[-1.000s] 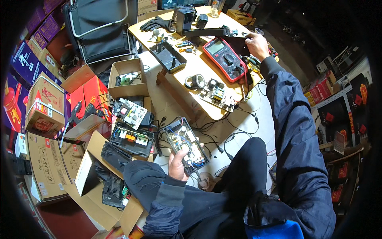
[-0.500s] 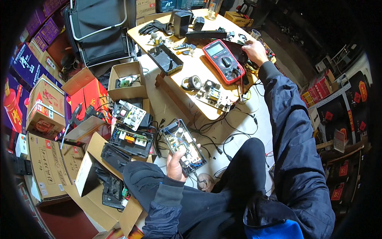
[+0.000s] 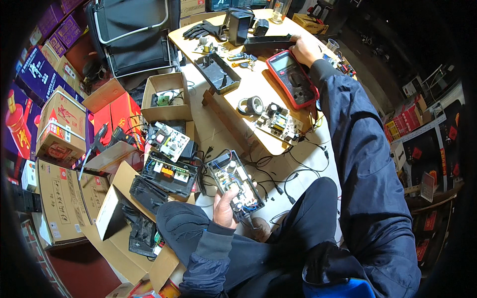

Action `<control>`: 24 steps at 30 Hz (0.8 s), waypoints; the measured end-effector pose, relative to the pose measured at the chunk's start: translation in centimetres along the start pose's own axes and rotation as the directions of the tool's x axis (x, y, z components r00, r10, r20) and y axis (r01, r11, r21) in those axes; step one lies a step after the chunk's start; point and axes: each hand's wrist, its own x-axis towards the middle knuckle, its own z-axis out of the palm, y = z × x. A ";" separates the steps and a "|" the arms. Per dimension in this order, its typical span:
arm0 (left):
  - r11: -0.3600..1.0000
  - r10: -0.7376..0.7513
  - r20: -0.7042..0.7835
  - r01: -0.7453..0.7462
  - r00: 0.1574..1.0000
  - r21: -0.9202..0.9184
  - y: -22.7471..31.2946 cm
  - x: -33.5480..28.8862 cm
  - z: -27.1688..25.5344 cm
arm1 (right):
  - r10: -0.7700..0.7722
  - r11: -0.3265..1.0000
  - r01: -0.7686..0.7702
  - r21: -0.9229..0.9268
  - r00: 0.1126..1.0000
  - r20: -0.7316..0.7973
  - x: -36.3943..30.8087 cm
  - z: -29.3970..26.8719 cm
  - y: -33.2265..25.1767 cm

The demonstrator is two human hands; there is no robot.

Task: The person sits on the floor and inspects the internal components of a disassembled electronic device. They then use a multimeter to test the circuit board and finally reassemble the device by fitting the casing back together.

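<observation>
My left hand point(image 3: 224, 209) is closed on an open black charger case point(image 3: 235, 171) over my lap, thumb on top. Its pale circuit board faces up, with capacitors and blue wires. My right hand point(image 3: 304, 50) reaches over the table, fingers closed at the right end of a long black plastic piece point(image 3: 267, 44); part of the grip is hidden. Just below that hand lies a red multimeter point(image 3: 292, 79) with a dark screen. On the table too are an empty black case half point(image 3: 217, 73), a tape roll point(image 3: 250, 105) and a bare circuit board point(image 3: 279, 122).
Black gloves point(image 3: 203, 30) and a black box-shaped adapter point(image 3: 239, 28) lie at the table's far side. At left, cardboard boxes point(image 3: 166, 102) hold circuit boards and black casings. Loose cables point(image 3: 263, 171) trail on the floor. A folded chair point(image 3: 131, 39) stands behind.
My right hand has moved up and left to the long black piece, which has shifted too. The multimeter's screen has gone darker. My left hand keeps its hold; the whole view has shifted slightly.
</observation>
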 end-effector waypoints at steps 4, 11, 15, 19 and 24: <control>1.000 0.003 -0.003 -0.003 1.000 -0.010 0.1 0.0 0.0 | -0.051 0.983 0.108 0.149 0.938 -0.342 -1.9 0.2 1.0; 1.000 -0.008 -0.001 0.008 1.000 0.004 0.1 -0.1 0.3 | -0.007 0.954 0.143 0.264 0.889 -0.457 -4.7 -1.0 2.4; 1.000 0.002 0.008 -0.002 1.000 0.002 0.0 0.0 0.5 | 0.010 0.936 0.167 0.310 0.868 -0.496 -6.0 -2.2 2.6; 1.000 0.028 0.037 -0.029 0.999 0.010 -0.1 -0.2 0.6 | 0.156 0.873 0.003 0.487 0.945 -0.286 -7.3 -4.4 3.0; 1.000 -0.004 0.026 0.004 1.000 -0.012 -0.3 -0.5 0.6 | 0.186 0.180 -0.149 0.972 0.976 0.115 -9.0 -7.9 2.7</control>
